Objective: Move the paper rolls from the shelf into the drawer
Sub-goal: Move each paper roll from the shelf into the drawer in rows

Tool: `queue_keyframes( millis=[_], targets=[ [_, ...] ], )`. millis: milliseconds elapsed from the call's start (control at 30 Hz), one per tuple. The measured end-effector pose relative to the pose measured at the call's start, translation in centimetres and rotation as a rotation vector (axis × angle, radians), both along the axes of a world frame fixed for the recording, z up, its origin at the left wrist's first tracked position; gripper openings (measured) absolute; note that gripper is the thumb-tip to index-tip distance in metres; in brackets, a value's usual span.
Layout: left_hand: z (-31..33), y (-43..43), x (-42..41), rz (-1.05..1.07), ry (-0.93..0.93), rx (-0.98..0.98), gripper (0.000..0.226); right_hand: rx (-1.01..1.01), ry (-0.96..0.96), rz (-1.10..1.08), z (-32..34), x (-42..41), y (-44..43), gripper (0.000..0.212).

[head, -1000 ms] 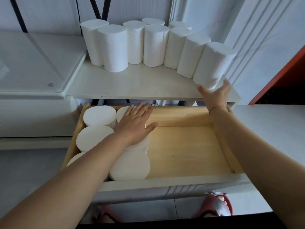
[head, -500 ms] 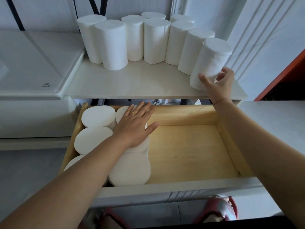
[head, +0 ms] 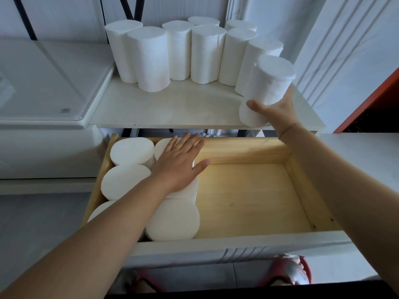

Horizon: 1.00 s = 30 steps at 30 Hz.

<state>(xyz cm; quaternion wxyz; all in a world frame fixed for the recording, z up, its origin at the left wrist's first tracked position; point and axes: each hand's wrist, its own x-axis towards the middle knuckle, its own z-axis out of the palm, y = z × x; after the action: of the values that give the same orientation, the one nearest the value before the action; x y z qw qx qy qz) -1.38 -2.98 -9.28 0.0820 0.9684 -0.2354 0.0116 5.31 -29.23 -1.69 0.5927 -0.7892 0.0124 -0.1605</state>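
At right of frame the right hand (head: 275,111) has its grip closed around the lower part of a paper roll (head: 266,89), tilted at the shelf (head: 172,106) edge. The left hand (head: 179,162) lies flat and open on rolls in the drawer (head: 248,199). Best to lift clear, then set it upright beside them.

Beneath the left hand (head: 180,162), the tops of two drawer rolls (head: 172,221) are largely covered. The lower part of the held roll (head: 267,87) is hidden behind the right hand (head: 274,111). Both forearms are cut off by the frame's lower edge.
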Motion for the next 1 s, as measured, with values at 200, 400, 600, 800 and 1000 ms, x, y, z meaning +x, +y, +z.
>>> queue_keyframes(
  millis=[200,400,600,800,1000],
  targets=[
    [0.0,0.1,0.0,0.022,0.005,-0.005,0.076,-0.049,-0.016,0.187,-0.1,-4.5,3.1,0.084],
    [0.1,0.1,-0.6,0.095,0.016,-0.014,0.074,-0.023,0.032,0.251,-0.9,-7.8,3.8,0.085],
    [0.2,0.6,-1.0,0.082,0.018,-0.01,0.077,-0.043,0.267,0.355,-4.6,-9.6,4.3,0.074],
    [0.3,0.5,-1.0,0.09,0.019,-0.024,0.085,-0.129,0.355,0.355,-7.4,-8.7,4.5,0.086],
    [0.2,0.5,-1.0,0.075,0.039,-0.032,0.087,-0.214,0.42,0.338,-9.8,-8.5,4.3,0.104]
  ],
)
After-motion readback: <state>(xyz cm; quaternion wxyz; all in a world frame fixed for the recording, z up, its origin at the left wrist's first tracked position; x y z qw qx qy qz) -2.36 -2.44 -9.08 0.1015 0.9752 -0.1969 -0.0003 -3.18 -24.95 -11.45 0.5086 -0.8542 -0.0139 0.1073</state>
